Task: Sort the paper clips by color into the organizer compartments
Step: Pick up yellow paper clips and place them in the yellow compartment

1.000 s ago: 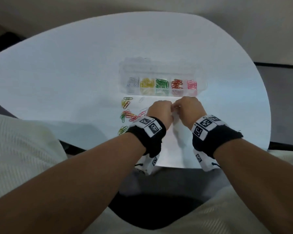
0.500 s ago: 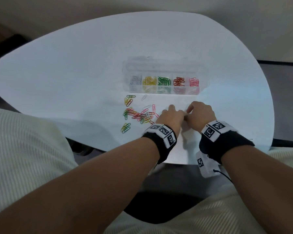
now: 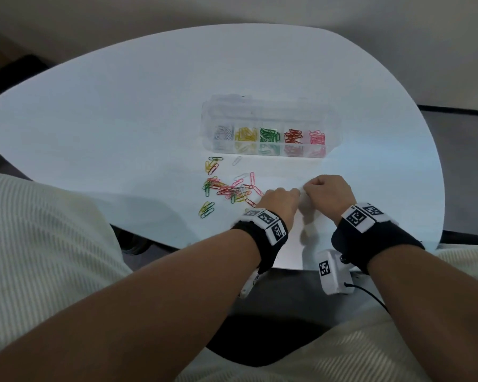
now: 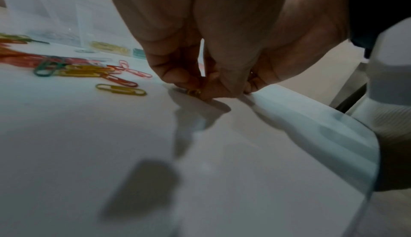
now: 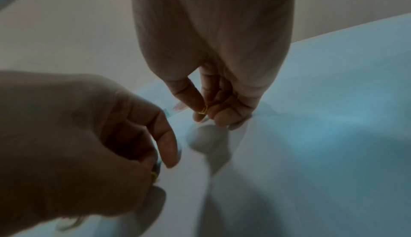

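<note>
A clear organizer [image 3: 208,125] holds silver, yellow, green, red and pink clips in separate compartments. Loose mixed clips [image 3: 229,190] lie in front of it, at its left end. My two hands meet just right of that pile, knuckles up. The left hand [image 3: 295,192] pinches a yellow clip [image 4: 193,92] between thumb and finger, low over the table. The right hand [image 3: 307,187] pinches another yellow clip [image 5: 203,110] at its fingertips. In the right wrist view the left hand [image 5: 164,163] sits at lower left, a gap apart from the right hand.
The white table [image 3: 149,106] has a rounded front edge [image 3: 287,267] just behind my wrists. A small group of yellow and green clips [image 3: 206,209] lies near that edge on the left. Dark floor [image 3: 467,161] shows to the right.
Both hands have drawn back from the organizer toward the near edge, uncovering the loose pile. They stay close together, fingertips still pinched.
</note>
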